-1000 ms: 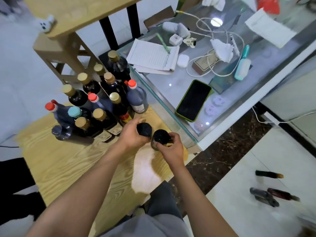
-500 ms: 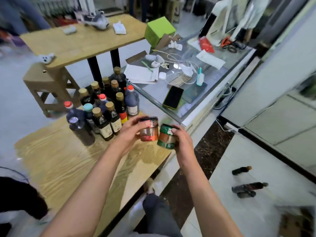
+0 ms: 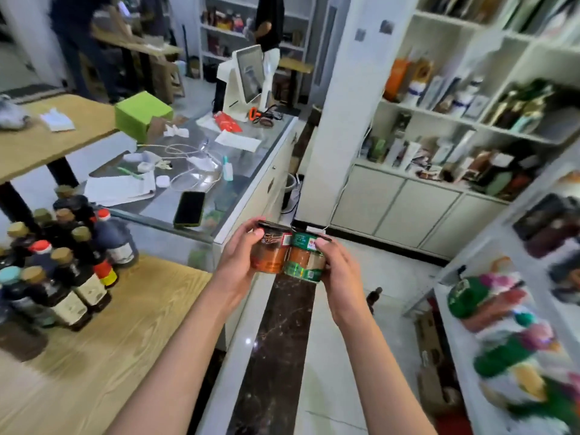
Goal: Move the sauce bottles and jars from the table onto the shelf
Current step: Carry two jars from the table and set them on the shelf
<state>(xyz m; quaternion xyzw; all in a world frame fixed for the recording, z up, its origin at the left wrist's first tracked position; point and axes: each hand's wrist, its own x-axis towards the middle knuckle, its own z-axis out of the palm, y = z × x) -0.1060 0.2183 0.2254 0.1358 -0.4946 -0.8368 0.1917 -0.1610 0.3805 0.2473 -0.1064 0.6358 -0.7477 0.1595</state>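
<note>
Two jars, an orange-label jar (image 3: 270,253) and a green-label jar (image 3: 306,258), are touching side by side in mid-air, left hand (image 3: 237,267) and right hand (image 3: 340,271) fingers wrapping around them; bottles (image 3: 67,262) are sitting on the bench (image 3: 131,315).

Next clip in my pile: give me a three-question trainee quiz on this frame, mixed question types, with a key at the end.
1. True or false: each hand holds its own jar.
2. Which jar does the right hand grip? A) the red-labelled jar B) the green-labelled jar C) neither jar
3. Fill in: the sauce bottles not yet moved stand on the wooden ____.

Key:
1. True. The left hand grips the red-labelled jar and the right grips the green-labelled jar; the two jars touch side by side, held in the air off the table.
2. B
3. table
</note>
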